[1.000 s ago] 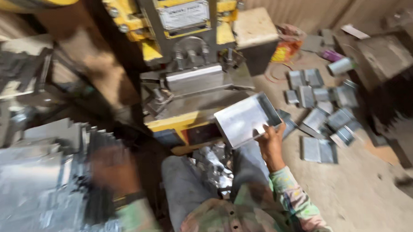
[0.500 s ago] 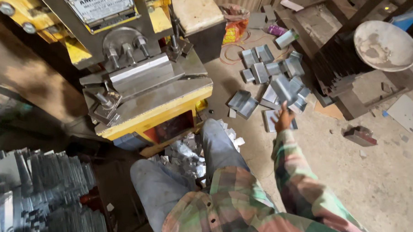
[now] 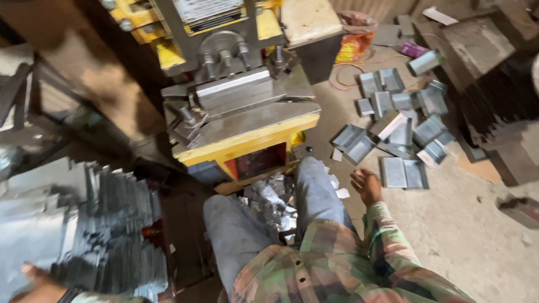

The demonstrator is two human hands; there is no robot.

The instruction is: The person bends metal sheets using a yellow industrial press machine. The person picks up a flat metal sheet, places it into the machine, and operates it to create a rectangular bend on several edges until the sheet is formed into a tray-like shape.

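Leftmost, the left hand (image 3: 35, 294) lay at the bottom corner against a stack of flat grey metal sheets (image 3: 75, 230); it was blurred, so whether its grip had closed on a sheet could not be told. Centre: yellow press machine (image 3: 238, 105) with steel die block (image 3: 234, 90), unloaded, no blank on its bed. Below it, bright metal offcuts (image 3: 271, 205) heaped on the floor between the person's jean-clad knees. Right of the knee: right hand (image 3: 366, 187), fingers loose and apart, holding nothing, hovering low over the floor. Just beyond it: folded sheet-metal trays (image 3: 403, 126), scattered in a loose pile on the dusty floor, the nearest pair just beside the hand. Judged step: between pieces, a finished tray set down, a fresh sheet sought. The next move would call for separating a single sheet from the stack.
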